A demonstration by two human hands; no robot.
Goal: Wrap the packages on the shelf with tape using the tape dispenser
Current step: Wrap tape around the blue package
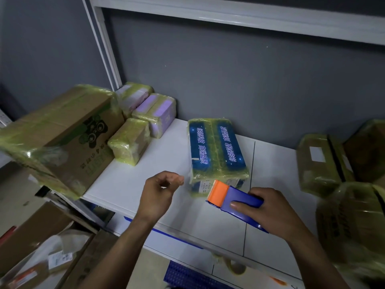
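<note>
Tape dispenser (235,202), a boxy body of smooth blue plastic with an orange toothed head (218,192), is gripped from above by the right hand (264,211). Its orange end is held close to the near end of a rectangular blue package (216,149); whether they touch cannot be told. That package is printed with white characters, sheathed in glossy, wrinkled yellow-green tape, and laid at the middle of a smooth white shelf (145,180). The left hand (158,195) is raised just left of the same near end, with its fingers curled and the thumb drawn close to the fingertips; whether tape is pinched cannot be told. The hands are held apart. A large taped cardboard box (62,138) is set at far left, and taped cartons (320,163) at right.
</note>
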